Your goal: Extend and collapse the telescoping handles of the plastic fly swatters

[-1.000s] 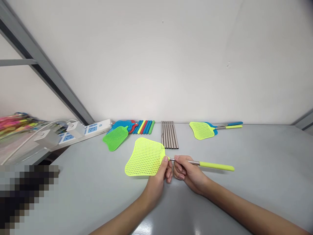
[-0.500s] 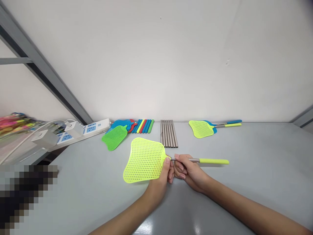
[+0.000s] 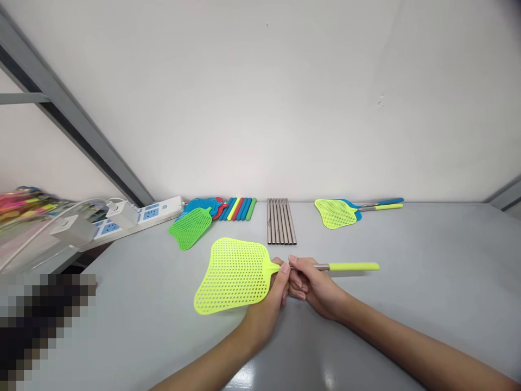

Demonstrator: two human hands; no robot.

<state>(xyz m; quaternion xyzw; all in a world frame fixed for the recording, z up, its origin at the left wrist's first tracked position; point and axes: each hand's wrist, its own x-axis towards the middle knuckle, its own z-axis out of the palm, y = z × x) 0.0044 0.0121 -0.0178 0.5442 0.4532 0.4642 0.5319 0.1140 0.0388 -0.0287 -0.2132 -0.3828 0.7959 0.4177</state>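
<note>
A yellow-green fly swatter (image 3: 234,276) is held above the table, its perforated head to the left and its yellow handle to the right. My left hand (image 3: 273,296) pinches the thin metal rod just beside the head, thumb on top. Close against it, my right hand (image 3: 315,282) has its fingers closed round the same rod, left of the wider metal tube and handle. The fingers of both hands hide part of the rod.
Behind lie a green swatter head (image 3: 191,228), blue and red heads, coloured handles (image 3: 239,209), several metal tubes (image 3: 281,222), and yellow and blue swatters (image 3: 336,213). At left are a power strip (image 3: 150,213) and colourful packages (image 3: 24,203).
The swatter head has moved left and slightly down, tilting a little. My left hand has shifted its grip from the neck onto the rod, nearer my right hand.
</note>
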